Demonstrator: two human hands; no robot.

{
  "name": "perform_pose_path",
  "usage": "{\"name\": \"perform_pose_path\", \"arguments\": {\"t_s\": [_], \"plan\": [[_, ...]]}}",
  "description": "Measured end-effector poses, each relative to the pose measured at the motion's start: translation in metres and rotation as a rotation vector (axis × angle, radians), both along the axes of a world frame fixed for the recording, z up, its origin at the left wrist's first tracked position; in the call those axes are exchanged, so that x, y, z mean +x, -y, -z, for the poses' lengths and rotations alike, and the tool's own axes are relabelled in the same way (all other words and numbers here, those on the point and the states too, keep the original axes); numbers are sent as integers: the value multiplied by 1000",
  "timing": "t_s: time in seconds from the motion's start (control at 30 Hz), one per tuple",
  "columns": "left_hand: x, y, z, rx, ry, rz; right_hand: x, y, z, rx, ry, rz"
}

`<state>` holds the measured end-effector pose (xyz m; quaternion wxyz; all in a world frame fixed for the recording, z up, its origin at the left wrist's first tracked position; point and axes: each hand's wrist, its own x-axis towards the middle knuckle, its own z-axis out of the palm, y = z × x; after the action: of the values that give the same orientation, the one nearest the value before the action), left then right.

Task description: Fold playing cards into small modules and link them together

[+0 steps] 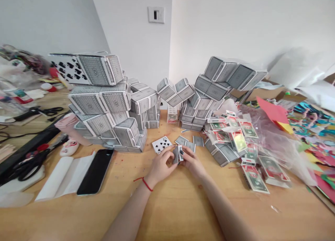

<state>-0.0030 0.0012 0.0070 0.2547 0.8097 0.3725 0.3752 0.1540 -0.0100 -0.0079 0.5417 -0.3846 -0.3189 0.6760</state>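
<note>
Between my two hands, near the middle of the table, is a bent playing card (176, 155). My left hand (161, 166), with a red string at its wrist, pinches the card from the left. From the right, my right hand (192, 161) grips it, dark-nailed fingers over its top edge. Whether more than one card is held I cannot tell. Just beyond my left hand a spade card (161, 145) lies face up. Grey-backed cards (186, 143) lie face down past my right hand, with another grey-backed card (198, 140) beside them.
Stacks of card-covered boxes stand left (115, 104) and right (204, 101). A black phone (95, 172) and white paper (65, 178) lie at left, near black scissors (31, 160). Red and green card packs (253, 178) and coloured paper scraps (319, 136) spread over the right side.
</note>
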Motion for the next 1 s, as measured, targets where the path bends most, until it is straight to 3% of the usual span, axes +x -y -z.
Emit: {"name": "perform_pose_path", "arguments": {"t_s": [0.33,1.0], "plan": [[-4,-4,6,-37,-100,-18,-1,-1,6,9,87,33],[0,-1,10,-51,-56,-31,-1,-2,5,70,286,1]]}}
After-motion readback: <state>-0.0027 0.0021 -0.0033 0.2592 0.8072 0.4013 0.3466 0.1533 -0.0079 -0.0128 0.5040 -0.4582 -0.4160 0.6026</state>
